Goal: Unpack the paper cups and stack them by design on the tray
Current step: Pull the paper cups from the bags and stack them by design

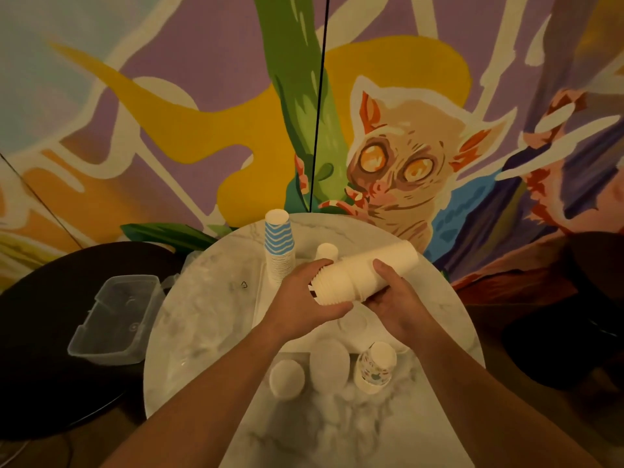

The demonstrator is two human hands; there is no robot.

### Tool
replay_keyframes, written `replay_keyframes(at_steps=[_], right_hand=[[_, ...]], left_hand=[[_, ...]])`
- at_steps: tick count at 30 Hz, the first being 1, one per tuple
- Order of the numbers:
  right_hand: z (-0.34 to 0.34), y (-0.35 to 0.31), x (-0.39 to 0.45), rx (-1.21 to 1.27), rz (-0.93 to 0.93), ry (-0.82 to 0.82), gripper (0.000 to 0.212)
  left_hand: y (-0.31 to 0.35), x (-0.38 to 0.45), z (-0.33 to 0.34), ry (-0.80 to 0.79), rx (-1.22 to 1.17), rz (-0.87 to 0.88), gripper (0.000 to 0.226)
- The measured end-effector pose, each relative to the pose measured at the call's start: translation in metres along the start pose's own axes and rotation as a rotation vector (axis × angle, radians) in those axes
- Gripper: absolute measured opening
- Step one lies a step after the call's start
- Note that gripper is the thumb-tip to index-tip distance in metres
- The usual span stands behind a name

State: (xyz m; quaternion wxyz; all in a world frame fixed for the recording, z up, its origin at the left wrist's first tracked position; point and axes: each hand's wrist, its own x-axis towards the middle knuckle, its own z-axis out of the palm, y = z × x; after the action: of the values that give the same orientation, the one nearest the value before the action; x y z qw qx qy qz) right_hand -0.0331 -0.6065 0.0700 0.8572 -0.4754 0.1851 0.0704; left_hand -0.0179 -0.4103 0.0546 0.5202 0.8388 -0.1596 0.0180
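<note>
both hands are on a white stack (368,271) of nested paper cups, held sideways in the air over the middle of the round marble table (209,332). the rims point toward the left hand (305,298), the closed bottom sticks out up and to the right. left hand has its fingers curled over the top of the rim end with the thumb underneath, so it's gripping that end. right hand (393,298) cups the stack from below near its middle, thumb wrapped over the top.

just behind the hands, toward the far edge, a tall blue stack (278,246) with wavy blue and white stripes stands upside down, and beside it on the right a small white cup (327,251) pokes up, partly hidden by the held stack. can't really make out a tray, there's a paler flat patch under the hands but it blends into the marble.

near the front edge, three more upside-down piles sit in a row: two plain white ones (286,378) (329,366) and a printed cup (374,368) with small coloured marks on the right.

off the left edge, a clear plastic tub (114,319) lies on a dark round table (40,332). painted mural (398,157) of a big-eyed animal fills the wall behind.
</note>
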Motion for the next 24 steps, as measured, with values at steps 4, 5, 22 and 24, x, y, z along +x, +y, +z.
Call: replay_keyframes(at_steps=[4,5,22,24], right_hand=[[0.0,0.003,0.016,-0.004,-0.001,-0.014,0.069],[-0.001,0.004,0.021,0.001,-0.008,-0.005,0.07],[0.034,0.016,0.158,-0.977,-0.302,0.212,0.092],[0.031,0.031,0.169,-1.04,-0.282,0.206,0.09]], left_hand=[[-0.02,0.005,-0.006,-0.002,-0.005,-0.031,0.082],[-0.026,0.005,-0.008,-0.001,-0.011,-0.052,0.082],[-0.092,-0.002,-0.043,0.266,-0.244,-0.332,0.065],[-0.096,0.0,-0.045,0.268,-0.245,-0.332,0.067]])
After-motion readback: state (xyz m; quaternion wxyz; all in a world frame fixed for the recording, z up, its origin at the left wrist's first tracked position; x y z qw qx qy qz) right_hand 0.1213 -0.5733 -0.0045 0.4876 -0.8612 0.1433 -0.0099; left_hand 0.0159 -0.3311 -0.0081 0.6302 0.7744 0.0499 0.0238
